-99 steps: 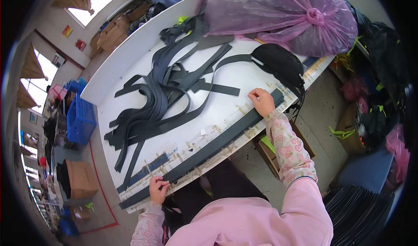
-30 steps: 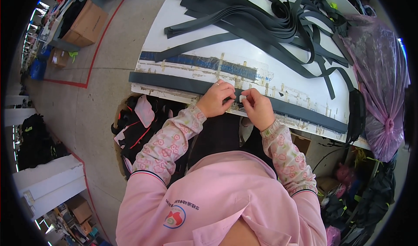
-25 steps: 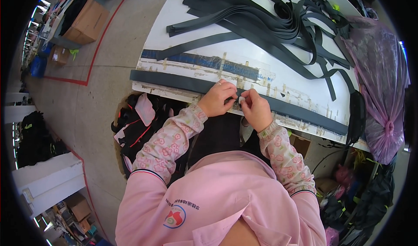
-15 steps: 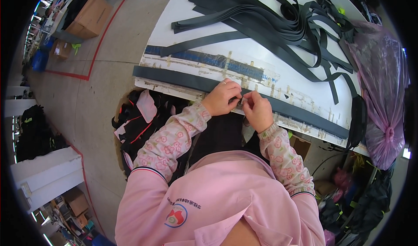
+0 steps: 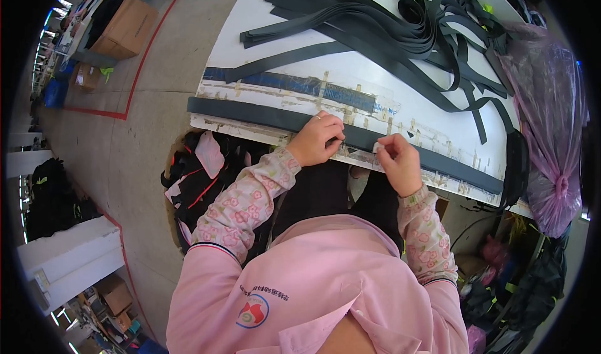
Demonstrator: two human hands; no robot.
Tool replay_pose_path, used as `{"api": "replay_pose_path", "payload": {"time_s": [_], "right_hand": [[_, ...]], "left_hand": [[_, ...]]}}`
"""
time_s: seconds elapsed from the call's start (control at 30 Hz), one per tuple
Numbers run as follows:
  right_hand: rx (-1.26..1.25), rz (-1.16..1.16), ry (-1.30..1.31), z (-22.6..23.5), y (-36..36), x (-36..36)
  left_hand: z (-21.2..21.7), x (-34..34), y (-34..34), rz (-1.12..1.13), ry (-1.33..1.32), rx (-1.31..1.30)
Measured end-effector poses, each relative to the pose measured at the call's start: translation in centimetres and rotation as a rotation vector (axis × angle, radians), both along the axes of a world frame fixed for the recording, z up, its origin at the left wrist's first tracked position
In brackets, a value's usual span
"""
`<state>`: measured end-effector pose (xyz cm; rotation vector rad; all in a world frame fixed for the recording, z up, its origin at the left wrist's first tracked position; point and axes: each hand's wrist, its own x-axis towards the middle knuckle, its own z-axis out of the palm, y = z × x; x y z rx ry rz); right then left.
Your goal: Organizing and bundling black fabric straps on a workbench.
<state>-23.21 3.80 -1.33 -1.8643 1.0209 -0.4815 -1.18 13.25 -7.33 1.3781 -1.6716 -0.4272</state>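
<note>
A long dark grey webbing strap (image 5: 250, 111) lies along the near edge of the white table (image 5: 275, 62). My left hand (image 5: 318, 139) is closed at the strap's middle, its fingertips and thumb brought together over the near edge. What lies between those fingertips is partly hidden. To the right, my right hand (image 5: 399, 161) pinches a small white piece (image 5: 377, 147) between thumb and fingers, just over the same strap. That piece is too small to name more exactly.
More dark grey straps (image 5: 375, 31) lie heaped across the far table. Taped strips and marks (image 5: 319, 91) run behind the near strap. A pink plastic bag (image 5: 544, 135) hangs at the right. Dark garments (image 5: 210, 166) fill a box below the left edge.
My right hand has moved right, away from my left hand, and the small white piece now shows in its fingers. My left hand has stayed nearly in place on the strap.
</note>
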Motion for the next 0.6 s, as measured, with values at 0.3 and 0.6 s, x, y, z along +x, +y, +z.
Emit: {"api": "replay_pose_path", "payload": {"time_s": [0.3,0.6], "right_hand": [[-0.046,-0.129,0.053,-1.1,-6.0,-12.3],[-0.105,-0.095,0.06,0.0,-4.7,-12.2]], "left_hand": [[0.6,0.1,0.1,0.011,-0.066,0.031],[0.9,-0.5,-0.1,0.064,-0.104,0.08]]}}
